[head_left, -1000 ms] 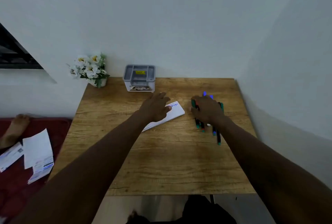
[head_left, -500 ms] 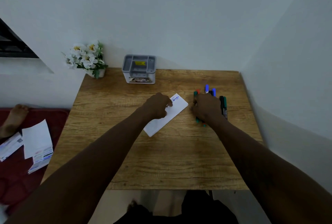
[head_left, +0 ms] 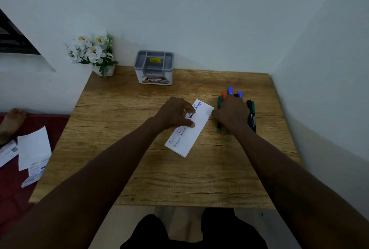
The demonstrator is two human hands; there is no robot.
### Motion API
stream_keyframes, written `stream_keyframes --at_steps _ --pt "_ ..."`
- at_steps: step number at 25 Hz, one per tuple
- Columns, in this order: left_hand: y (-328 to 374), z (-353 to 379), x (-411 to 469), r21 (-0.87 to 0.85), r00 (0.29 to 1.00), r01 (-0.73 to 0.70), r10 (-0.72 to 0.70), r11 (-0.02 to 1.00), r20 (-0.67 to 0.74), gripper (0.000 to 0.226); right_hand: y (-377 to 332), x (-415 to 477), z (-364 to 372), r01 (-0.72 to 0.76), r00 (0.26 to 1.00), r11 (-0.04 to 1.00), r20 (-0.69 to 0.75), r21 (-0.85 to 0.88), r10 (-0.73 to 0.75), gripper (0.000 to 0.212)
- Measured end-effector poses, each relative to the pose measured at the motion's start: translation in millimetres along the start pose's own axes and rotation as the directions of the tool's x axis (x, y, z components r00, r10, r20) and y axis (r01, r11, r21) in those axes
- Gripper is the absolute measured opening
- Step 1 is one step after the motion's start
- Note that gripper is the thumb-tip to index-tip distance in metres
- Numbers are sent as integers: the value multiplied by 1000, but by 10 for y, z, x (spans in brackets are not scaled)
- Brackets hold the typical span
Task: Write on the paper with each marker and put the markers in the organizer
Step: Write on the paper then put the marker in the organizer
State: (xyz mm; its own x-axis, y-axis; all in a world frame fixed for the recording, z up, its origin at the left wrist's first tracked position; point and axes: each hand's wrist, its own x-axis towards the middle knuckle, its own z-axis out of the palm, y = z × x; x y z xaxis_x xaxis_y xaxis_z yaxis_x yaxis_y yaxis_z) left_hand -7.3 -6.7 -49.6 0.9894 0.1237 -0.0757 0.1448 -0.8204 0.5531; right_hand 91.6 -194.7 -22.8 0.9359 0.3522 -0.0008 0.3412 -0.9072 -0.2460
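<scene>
The wood-grain laminate tabletop (head_left: 159,178) is matt and flat, bare along its near edge. Past that, a narrow white paper slip (head_left: 191,138) lies at its middle, its long axis running from 7 o'clock to 1 o'clock, with thin handwriting in several inks along the left margin. The left hand (head_left: 175,112) rests on the slip's far half with its fingers curled in and the thumb tip flat on the sheet, pinning it rather than gripping it. At 3 o'clock of the paper, just beside it, the right hand (head_left: 232,113) covers a row of slim plastic felt-tip markers (head_left: 252,116) with green, red, blue and black caps. They lie side by side with long axes from 6 to 12 o'clock and caps towards 12. Its fingers are hidden under the back of the hand, so I cannot tell whether they are clamped on a marker. The right hand is plainly the nearer one for picking a marker. Farther off, at 11 o'clock from both hands and well apart, stands the grey-rimmed white plastic box organizer (head_left: 153,67), its compartments open upward and seemingly without markers.
</scene>
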Motion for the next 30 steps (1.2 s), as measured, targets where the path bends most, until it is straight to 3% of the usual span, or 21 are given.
stream_keyframes --at_steps 3,6,10,14,17,19,21,23,25,27,30 --pt "35 72 0 -67 995 -26 19 997 -93 52 31 5 46 -13 997 996 -70 87 19 29" --pt "75 84 42 -95 960 -70 41 993 -277 47 4 33 98 93 978 966 -205 242 -43 22" --pt "-13 137 137 38 862 -205 199 978 -466 47 -161 103 239 252 949 852 -288 458 -126 19" --pt "-146 183 145 238 804 -277 360 931 -473 39 -227 100 426 398 915 701 -306 591 -262 21" --pt "-213 223 86 263 794 -299 392 917 -464 27 -209 37 472 329 943 570 -236 753 -233 12" --pt "-264 287 27 270 767 -281 385 921 -514 24 -196 -46 474 232 967 425 -162 875 -195 7" --pt "-279 339 -41 276 754 -292 398 916 -523 26 -175 -138 471 170 977 282 -124 944 -174 11" --pt "-222 345 -96 318 731 -324 449 891 -514 28 -151 -227 471 189 975 218 -155 958 -161 23" --pt "-110 316 -132 369 651 -391 537 843 -536 22 -171 -340 474 254 964 278 -217 927 -155 37" --pt "-9 284 -185 395 589 -446 596 803 -546 18 -224 -437 484 285 957 408 -238 867 -163 53" --pt "37 308 -277 407 596 -492 638 770 -487 13 -277 -499 513 189 970 541 -72 820 -232 75"
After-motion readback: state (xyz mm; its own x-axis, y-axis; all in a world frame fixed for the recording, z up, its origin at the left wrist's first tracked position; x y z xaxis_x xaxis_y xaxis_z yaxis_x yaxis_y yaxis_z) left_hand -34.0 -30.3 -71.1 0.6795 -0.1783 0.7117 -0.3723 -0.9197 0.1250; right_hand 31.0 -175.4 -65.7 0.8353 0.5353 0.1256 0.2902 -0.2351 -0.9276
